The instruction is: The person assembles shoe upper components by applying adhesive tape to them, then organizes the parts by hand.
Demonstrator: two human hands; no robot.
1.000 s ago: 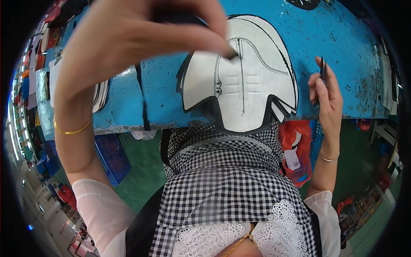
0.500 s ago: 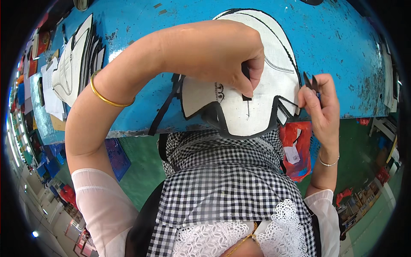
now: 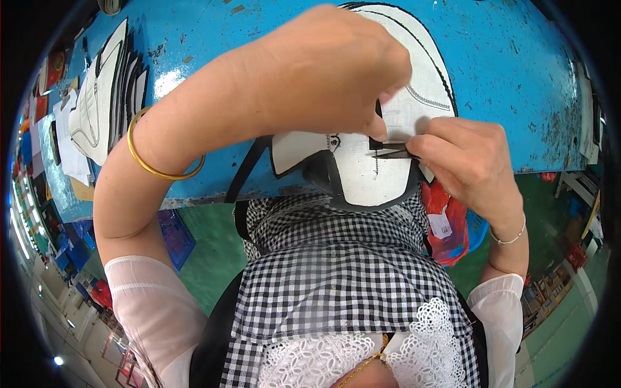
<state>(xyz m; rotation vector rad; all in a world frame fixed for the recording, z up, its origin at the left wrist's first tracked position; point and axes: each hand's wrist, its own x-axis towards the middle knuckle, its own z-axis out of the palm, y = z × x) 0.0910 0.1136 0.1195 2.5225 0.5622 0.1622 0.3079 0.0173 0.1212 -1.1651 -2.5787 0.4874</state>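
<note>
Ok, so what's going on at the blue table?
A person's left hand is pinching a small black strip over a white stitched piece. The right hand holds little scissors, with the blades right by the strip's end. I can't tell if they touch it. More white pieces lie in a pile on the left of the table.

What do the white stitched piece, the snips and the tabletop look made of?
White stitched piece: probably fabric, matte, with a faint weave-like texture and dark thread; the black edging could be foam or cloth.
Snips in the right hand: likely dark metal, judging by thin, pointed blades.
Tabletop: seemingly blue paint, glossy with glare, chipped dark; base material unclear.
</note>
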